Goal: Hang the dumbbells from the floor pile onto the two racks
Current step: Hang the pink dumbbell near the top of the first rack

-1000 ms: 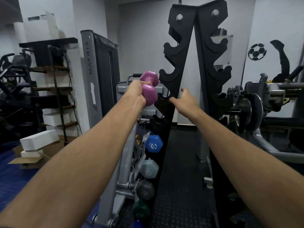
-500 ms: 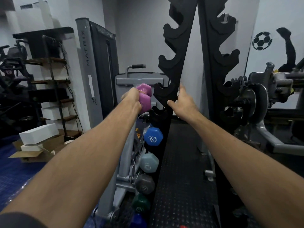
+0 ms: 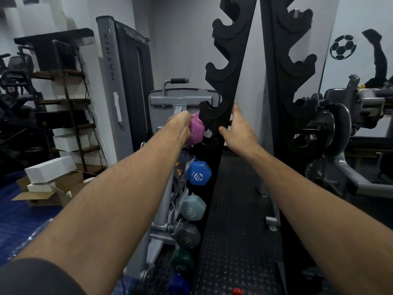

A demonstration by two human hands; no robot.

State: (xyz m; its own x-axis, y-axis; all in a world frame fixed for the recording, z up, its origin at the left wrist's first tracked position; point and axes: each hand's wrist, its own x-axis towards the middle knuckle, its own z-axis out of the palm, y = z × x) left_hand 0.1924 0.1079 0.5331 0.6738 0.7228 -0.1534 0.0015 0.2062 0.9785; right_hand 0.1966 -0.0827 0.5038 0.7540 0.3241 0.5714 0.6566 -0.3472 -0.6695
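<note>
My left hand (image 3: 180, 124) grips a pink dumbbell (image 3: 196, 132) and holds it against a notch of the left black rack post (image 3: 228, 67), just below an empty cradle. Below it hang a blue dumbbell (image 3: 198, 173), a pale blue-grey one (image 3: 192, 208), a dark grey one (image 3: 187, 235), a green one (image 3: 182, 260) and a dark blue one (image 3: 178, 284). My right hand (image 3: 238, 129) rests flat with fingers apart on the inner side of that post. The right black rack post (image 3: 282, 86) shows empty cradles.
A grey Matrix machine (image 3: 121, 81) stands behind the left rack. A plate-loaded machine (image 3: 340, 120) is at the right. White boxes and cardboard (image 3: 51, 173) lie on the blue floor at the left. Black rubber matting (image 3: 236, 209) runs between the posts. Something small and red (image 3: 237, 291) lies at the bottom.
My left hand has lowered the pink dumbbell along the left post to a lower notch. My right hand slid down with it and spread out on the post.
</note>
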